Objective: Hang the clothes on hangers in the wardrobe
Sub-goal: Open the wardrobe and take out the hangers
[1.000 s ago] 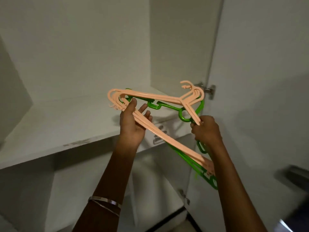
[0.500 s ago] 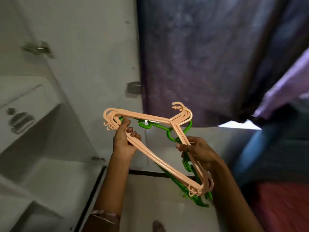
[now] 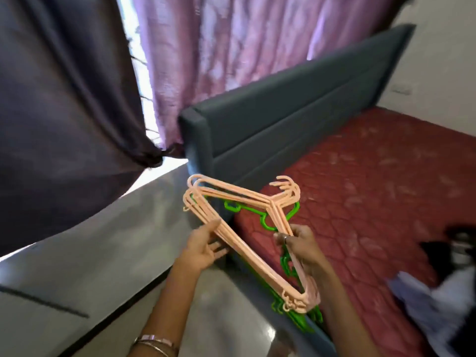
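I hold a stack of several peach plastic hangers [image 3: 231,191] with green hangers [image 3: 265,220] beneath them, out in front of me over the bed's corner. My left hand [image 3: 203,247] holds the stack's long bottom bar, thumb on top and fingers under it. My right hand [image 3: 298,243] grips the sloping arm of the stack near the hooks. A pile of clothes [image 3: 438,300], dark, white and pale blue, lies blurred on the bed at the right edge. The wardrobe is out of view.
A bed with a red quilted mattress [image 3: 373,191] and grey headboard [image 3: 283,109] fills the right. Dark curtain [image 3: 64,112] and purple curtain [image 3: 231,47] hang behind. Glossy grey floor [image 3: 103,253] spreads at left and below.
My view has swung right, away from the wardrobe shelves and door to the bed and curtains. Both hands carried the hanger stack along, keeping much the same hold.
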Motion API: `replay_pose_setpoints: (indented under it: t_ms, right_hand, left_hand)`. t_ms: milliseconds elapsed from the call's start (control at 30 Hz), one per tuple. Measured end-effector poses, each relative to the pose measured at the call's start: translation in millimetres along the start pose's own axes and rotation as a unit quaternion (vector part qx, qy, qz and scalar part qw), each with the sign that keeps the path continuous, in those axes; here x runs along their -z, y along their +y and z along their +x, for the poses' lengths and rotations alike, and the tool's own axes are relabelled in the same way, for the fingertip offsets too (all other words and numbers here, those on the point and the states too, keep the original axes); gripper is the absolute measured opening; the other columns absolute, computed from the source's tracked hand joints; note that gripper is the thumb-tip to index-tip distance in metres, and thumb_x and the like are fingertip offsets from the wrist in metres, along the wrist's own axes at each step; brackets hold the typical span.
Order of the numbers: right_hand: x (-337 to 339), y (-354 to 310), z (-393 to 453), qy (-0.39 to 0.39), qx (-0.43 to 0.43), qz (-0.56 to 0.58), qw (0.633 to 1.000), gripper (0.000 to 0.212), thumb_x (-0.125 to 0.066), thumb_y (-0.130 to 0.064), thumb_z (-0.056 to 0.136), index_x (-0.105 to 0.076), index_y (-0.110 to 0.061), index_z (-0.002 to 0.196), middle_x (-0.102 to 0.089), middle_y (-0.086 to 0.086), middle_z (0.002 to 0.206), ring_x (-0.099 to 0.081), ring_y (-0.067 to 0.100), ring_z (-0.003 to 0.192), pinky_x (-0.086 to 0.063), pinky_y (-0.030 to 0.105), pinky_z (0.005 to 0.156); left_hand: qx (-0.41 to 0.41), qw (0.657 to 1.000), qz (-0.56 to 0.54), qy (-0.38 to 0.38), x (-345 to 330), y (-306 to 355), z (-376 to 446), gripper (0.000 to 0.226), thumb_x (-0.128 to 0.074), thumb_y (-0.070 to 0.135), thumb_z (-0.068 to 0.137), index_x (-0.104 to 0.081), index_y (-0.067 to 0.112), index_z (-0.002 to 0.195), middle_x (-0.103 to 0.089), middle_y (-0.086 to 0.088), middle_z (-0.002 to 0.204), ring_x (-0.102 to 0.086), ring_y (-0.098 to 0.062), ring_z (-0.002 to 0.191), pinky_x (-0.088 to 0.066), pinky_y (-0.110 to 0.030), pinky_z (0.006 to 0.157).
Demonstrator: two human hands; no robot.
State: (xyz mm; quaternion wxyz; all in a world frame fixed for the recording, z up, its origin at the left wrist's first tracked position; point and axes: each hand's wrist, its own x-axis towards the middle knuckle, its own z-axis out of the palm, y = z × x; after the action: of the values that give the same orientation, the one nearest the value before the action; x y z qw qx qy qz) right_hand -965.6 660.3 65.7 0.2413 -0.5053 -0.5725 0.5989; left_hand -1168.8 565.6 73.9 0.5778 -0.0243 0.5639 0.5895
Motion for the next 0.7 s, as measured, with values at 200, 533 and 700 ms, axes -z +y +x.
replay_pose_setpoints:
  t_ms: [200, 533, 700]
  right_hand:
    - [92.5, 45.9, 53.6, 0.138, -0.061, 0.035, 0.988, 0.021, -0.060, 0.004, 0.085, -0.055, -0.009, 0.069, -0.046, 0.007, 0.057, -0.041, 0.017, 0.047, -0.032, 0.026, 0.047]
    - [190.8, 79.3, 129.3, 0.030, -0.181, 0.052, 0.982, 0.021, -0.068, 0.003, 0.081, -0.063, 0.005, 0.101, -0.056, 0.006, 0.072, -0.050, 0.011, 0.055, -0.039, 0.018, 0.047]
    - [200.9, 88.3, 173.6, 0.086, -0.252, 0.108, 0.958, 0.020, -0.053, 0.010, 0.086, -0.058, -0.008, 0.094, -0.052, 0.009, 0.056, -0.049, 0.022, 0.040, -0.042, 0.025, 0.037]
  left_hand:
    - [0.078, 0.985, 0.145, -0.059, -132.0, -62.6, 65.7, 0.040, -0.068, 0.038, 0.083, -0.056, 0.016, 0.115, -0.057, -0.006, 0.108, -0.051, -0.028, 0.104, -0.045, -0.049, 0.089]
    - [0.048, 0.971, 0.233, 0.027, -256.1, -100.9, 163.2, 0.017, -0.054, -0.004, 0.089, -0.045, 0.009, 0.084, -0.052, -0.011, 0.067, -0.058, -0.020, 0.049, -0.052, -0.028, 0.041]
    - [0.079, 0.969, 0.232, 0.012, -282.5, -105.2, 215.4, 0.009, -0.054, 0.001, 0.092, -0.047, 0.007, 0.094, -0.052, -0.010, 0.072, -0.059, -0.024, 0.063, -0.055, -0.035, 0.053]
